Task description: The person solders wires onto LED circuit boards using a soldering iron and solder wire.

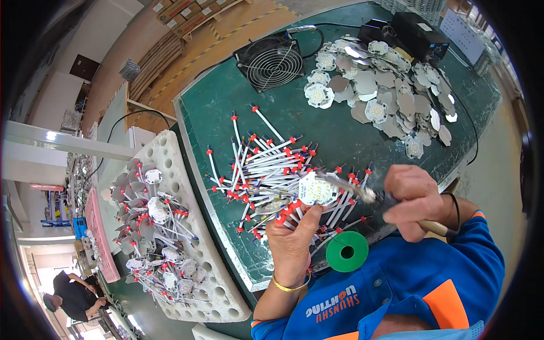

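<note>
My left hand [290,239] is closed, with its thumb and fingers at the lower edge of a white LED board [318,189] that has small yellowish dots. Short white cables with red rings also show at its fingertips; I cannot tell which of them it grips. My right hand [416,198] is wrapped round a soldering iron [378,198], blurred by motion, whose metal tip reaches left over the board. Beneath and behind the board spreads a loose pile of white cables [266,161] with red rings. A green spool [347,251] lies just right of my left wrist.
A heap of LED boards [391,85] covers the far right of the green table [209,113]. A black fan [272,63] stands at the far edge, a black box [419,37] at the back right. Left, a white perforated foam tray [212,283] holds wired boards. Another person [73,296] is farther left.
</note>
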Motion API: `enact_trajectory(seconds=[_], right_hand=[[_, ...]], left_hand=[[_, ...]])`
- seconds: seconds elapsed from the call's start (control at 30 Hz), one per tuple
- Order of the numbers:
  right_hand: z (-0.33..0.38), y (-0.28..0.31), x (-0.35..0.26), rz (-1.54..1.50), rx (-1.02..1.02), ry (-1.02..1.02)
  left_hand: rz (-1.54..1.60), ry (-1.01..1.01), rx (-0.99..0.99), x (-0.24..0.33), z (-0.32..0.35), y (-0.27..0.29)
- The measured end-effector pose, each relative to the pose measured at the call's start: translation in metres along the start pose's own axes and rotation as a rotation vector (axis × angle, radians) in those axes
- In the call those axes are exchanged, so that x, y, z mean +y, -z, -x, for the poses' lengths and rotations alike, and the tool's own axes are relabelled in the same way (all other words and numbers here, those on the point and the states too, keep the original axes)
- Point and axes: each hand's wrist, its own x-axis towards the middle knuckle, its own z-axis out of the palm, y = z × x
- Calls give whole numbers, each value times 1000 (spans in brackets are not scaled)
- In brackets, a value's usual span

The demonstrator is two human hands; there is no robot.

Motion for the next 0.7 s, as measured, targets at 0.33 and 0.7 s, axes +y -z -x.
enact_trajectory(seconds=[0.33, 0.7], right_hand=[[-22, -19, 16, 197, -18, -189], [-13, -29, 20, 230, 146, -193]], left_hand=[[-285, -88, -33, -5, -10, -10], [119, 188, -170, 2, -21, 0]])
